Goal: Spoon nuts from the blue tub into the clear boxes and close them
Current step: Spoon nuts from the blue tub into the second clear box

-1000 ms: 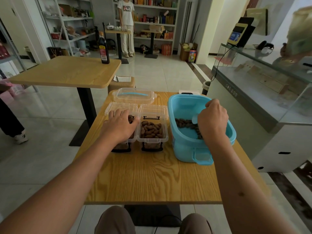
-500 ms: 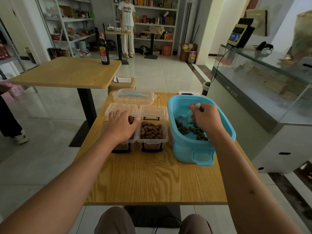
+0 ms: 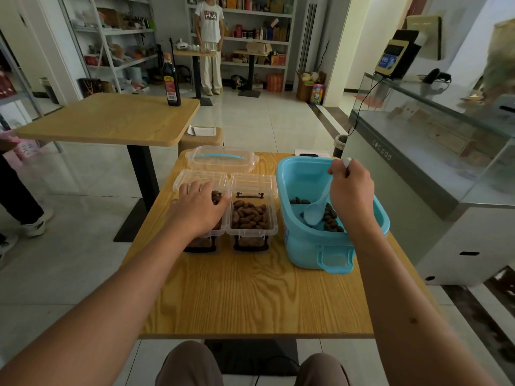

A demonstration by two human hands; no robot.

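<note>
Right grip (image 3: 351, 190): your fingers were closed round the white upper end of the pale blue spoon (image 3: 316, 211), handle slanting down and to the left into the blue tub (image 3: 331, 249). Spoon bowl: low inside the tub, just beside the dark nuts (image 3: 331, 220) lying on the tub's floor; whether it carried any, you could not tell.

Left grip (image 3: 199, 208): your hand lay palm down, fingers spread and loosely curved, on top of the left clear box (image 3: 203, 243), covering most of its opening. A few nuts showed past your fingertips.

Right clear box (image 3: 252, 235): immediately left of the tub, touching the left clear box, lid hinged back and open, filled near the rim with brown nuts.

Spare clear lid (image 3: 221, 162) with a blue handle: behind the two boxes, left of the tub's far corner.

Blue tub: on the right half of the wooden surface (image 3: 250, 296), uncovered, latch tab facing you.

Second table (image 3: 108, 121): well apart from the tub, far left and behind, carrying a dark bottle (image 3: 170, 80).

Glass display case (image 3: 446, 140): right of the tub, beyond the surface edge.
</note>
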